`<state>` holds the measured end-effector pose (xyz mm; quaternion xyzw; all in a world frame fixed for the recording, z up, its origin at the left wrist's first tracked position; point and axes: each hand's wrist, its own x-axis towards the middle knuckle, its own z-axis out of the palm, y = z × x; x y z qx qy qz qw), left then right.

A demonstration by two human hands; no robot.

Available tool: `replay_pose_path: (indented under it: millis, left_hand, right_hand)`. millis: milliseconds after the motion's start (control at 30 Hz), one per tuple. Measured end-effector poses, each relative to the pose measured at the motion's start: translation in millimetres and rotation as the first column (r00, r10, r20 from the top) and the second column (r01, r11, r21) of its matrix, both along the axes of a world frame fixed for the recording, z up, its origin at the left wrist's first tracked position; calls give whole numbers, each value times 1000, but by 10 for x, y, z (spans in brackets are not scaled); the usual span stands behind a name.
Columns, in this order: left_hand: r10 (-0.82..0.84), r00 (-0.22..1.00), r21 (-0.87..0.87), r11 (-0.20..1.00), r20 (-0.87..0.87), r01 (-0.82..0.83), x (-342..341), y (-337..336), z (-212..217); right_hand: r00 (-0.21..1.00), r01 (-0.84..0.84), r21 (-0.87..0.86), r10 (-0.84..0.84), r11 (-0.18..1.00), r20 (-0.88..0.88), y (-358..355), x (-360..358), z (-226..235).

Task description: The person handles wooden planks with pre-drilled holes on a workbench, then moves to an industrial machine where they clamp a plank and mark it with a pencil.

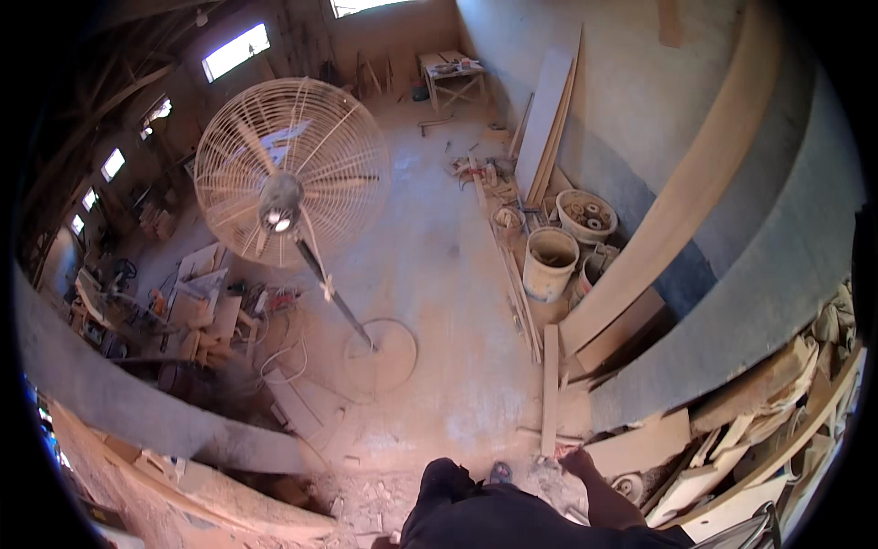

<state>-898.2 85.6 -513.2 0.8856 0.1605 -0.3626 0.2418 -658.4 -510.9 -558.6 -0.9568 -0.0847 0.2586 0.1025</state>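
My right hand (576, 461) hangs low beside my dark clothing, its fingers curled in. Whether anything is inside it is too small to make out. Just beyond it, a narrow upright board (550, 392) stands near a small reddish scrap on the floor. Of my left hand (382, 543), only a sliver of skin shows at the lower edge, with its fingers hidden. One sandaled foot (500, 472) is visible on the dusty floor. Ahead to the left, a large round pedestal fan (282, 197) stands on a disc base (395, 359).
Buckets (551, 265) and leaning boards (543, 128) line the right wall. Scrap wood (732, 457) is heaped at near right. Wood pieces and cables (215, 311) clutter the left. A worktable (450, 71) stands at the back. Wall edges (155, 412) flank the opening.
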Motion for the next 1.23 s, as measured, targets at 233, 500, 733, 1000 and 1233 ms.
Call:
replay_pose_path:
  millis: [233, 500, 733, 1000, 1233]
  left_hand:
    - [240, 971, -11, 971, 3, -240, 1954, 326, -84]
    - [-80, 828, 4, 996, 554, 93, 4822, 1238, 15]
    - [466, 704, -380, 878, 536, -291, 7499, 845, 1648]
    - [332, 923, -461, 861, 196, -212, 9094, -293, 1367]
    - [305, 936, -333, 913, 175, -235, 10914, -274, 1449]
  right_hand:
    - [912, 397, 520, -389, 756, -131, 1514, 3225, 1511]
    - [849, 499, 260, -407, 826, -337, 1425, 3689, 1433]
    - [819, 341, -167, -379, 925, -431, 1113, 3744, 1975]
    - [505, 794, -14, -673, 608, -541, 871, 5105, 404]
    - [706, 665, 324, -424, 673, -568, 1076, 9355, 755]
